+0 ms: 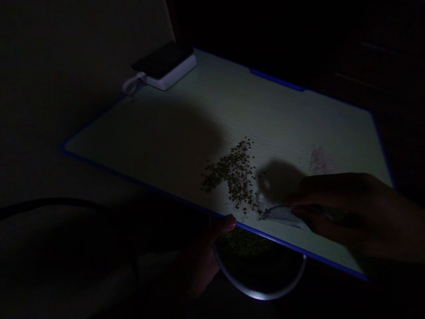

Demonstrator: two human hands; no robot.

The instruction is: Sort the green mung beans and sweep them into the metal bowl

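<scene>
Being gripped at its near edge by the left hand [212, 252], a blue-edged white board [186, 115] is being held over a metal bowl [259, 297], with a loose streak of green seeds [235, 175] running pretty much toward that edge, just left of the right hand [345, 212], whose fingers [299, 201] are being pinched together on a folded paper scrap [285, 217].

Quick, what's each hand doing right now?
Left hand: closed, gripping the board by its edge, thumb on top.
Right hand: closed, holding a pale strip against the board.
</scene>
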